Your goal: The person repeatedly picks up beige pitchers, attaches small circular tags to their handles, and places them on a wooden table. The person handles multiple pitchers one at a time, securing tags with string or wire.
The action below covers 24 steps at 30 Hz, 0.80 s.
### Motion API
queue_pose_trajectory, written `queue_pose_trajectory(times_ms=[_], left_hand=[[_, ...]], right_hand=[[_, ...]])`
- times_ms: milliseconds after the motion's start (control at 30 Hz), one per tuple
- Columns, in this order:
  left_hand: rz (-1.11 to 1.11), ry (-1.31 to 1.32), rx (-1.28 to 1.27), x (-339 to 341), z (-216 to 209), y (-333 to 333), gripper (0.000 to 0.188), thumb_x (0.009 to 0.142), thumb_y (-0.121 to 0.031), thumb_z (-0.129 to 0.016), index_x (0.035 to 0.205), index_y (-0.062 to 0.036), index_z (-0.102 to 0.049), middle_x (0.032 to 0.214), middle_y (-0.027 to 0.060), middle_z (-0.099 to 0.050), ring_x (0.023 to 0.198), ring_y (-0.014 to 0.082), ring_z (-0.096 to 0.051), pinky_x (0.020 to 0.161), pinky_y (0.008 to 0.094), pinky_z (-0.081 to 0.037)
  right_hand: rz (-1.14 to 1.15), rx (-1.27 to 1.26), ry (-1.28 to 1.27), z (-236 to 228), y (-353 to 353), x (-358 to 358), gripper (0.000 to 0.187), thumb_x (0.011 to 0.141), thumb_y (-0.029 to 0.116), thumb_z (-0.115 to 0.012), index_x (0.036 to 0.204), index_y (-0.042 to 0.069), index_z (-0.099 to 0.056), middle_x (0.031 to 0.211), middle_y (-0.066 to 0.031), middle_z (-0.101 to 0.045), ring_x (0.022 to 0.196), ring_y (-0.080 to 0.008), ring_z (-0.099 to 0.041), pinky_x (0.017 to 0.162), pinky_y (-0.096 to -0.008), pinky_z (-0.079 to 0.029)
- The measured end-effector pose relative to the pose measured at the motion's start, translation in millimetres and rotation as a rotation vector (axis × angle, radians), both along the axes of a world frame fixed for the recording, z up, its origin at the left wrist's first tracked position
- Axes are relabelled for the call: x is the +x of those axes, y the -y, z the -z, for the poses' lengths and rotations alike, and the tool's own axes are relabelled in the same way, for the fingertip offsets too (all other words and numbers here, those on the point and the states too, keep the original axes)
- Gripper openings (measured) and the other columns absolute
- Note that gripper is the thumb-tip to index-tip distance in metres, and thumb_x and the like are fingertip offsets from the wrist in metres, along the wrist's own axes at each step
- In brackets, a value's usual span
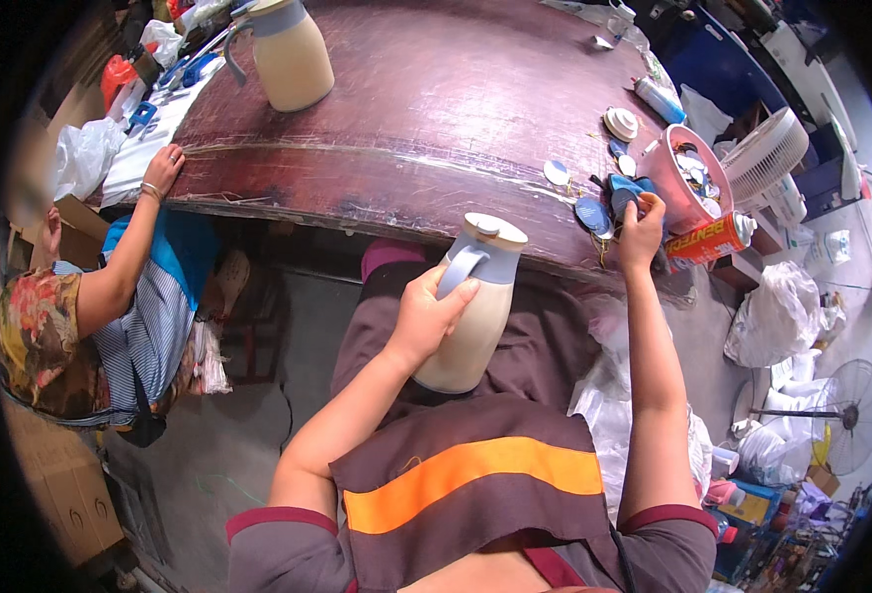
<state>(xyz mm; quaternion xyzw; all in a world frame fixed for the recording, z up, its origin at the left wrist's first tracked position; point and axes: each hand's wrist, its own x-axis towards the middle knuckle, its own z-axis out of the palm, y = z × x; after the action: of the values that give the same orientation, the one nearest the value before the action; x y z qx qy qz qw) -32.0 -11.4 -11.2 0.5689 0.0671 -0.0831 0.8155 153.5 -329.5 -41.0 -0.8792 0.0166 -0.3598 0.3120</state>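
Held jug, 1, cream with grey-blue top: tilted, above the lap, just off the bench edge. Left hand: gripping it at the handle side. Right hand: fingers bent at a dark item; grip cannot be told. Standing jug, 1: bench, far left. Pink basket, 1: beyond right hand. Orange can, 1: lying beside basket.

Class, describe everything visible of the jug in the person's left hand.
The jug has a smooth cream body, a grey-blue collar and handle, and a cream lid seated on top; it looks like plastic. It leans slightly, top toward the right, above the lap and near the table. The left hand grips it at the handle. Whether its base touches the lap is unclear.
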Motion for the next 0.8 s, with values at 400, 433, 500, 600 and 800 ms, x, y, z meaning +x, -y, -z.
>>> queue_pose_trajectory(times_ms=[400,433,500,600,800], left_hand=[[-0.123,-0.167,-0.476,-9,14,-1,0.032,0.099,-0.027,-0.045,0.114,-0.0007,-0.055,0.095,0.0079,-0.063,0.080,0.0164,-0.062,0.070,0.0320,-0.054],[-0.142,-0.149,-0.419,-10,14,-3,0.029,0.098,-0.024,-0.048,0.114,-0.0008,-0.055,0.096,0.0069,-0.062,0.083,0.0158,-0.062,0.073,0.0314,-0.053],[-0.152,-0.123,-0.280,-12,4,-6,0.027,0.096,-0.020,-0.052,0.115,-0.0008,-0.055,0.097,0.0051,-0.062,0.086,0.0139,-0.061,0.077,0.0296,-0.052],[-0.077,-0.087,-0.075,-17,0,-12,0.028,0.094,-0.017,-0.056,0.117,-0.0008,-0.053,0.099,0.0032,-0.062,0.088,0.0106,-0.059,0.078,0.0262,-0.049],[-0.234,0.022,0.102,-10,30,-4,0.017,0.096,-0.016,-0.055,0.107,-0.0049,-0.050,0.088,0.0000,-0.058,0.068,0.0043,-0.055,0.053,0.0202,-0.046]], right_hand=[[-0.637,0.733,-0.574,-28,-134,-129,0.025,0.090,0.009,-0.061,0.113,0.005,-0.054,0.084,0.0004,-0.060,0.065,-0.0031,-0.051,0.053,-0.0173,-0.038],[-0.686,0.693,-0.563,-24,-141,-130,0.026,0.090,0.007,-0.061,0.114,0.003,-0.053,0.087,-0.0017,-0.062,0.073,-0.0053,-0.056,0.059,-0.0187,-0.042],[-0.736,0.637,-0.556,-25,-155,-136,0.027,0.089,0.006,-0.062,0.114,0.003,-0.054,0.086,-0.0042,-0.065,0.073,-0.0065,-0.058,0.064,-0.0223,-0.046],[-0.762,0.391,-0.514,-26,-169,-144,0.028,0.086,0.008,-0.064,0.113,0.007,-0.057,0.085,-0.0055,-0.067,0.070,-0.0081,-0.059,0.065,-0.0241,-0.047],[-0.760,0.533,-0.663,-21,-165,-139,0.021,0.086,0.014,-0.066,0.104,0.004,-0.061,0.081,-0.0027,-0.065,0.061,-0.0058,-0.052,0.057,-0.0228,-0.043]])
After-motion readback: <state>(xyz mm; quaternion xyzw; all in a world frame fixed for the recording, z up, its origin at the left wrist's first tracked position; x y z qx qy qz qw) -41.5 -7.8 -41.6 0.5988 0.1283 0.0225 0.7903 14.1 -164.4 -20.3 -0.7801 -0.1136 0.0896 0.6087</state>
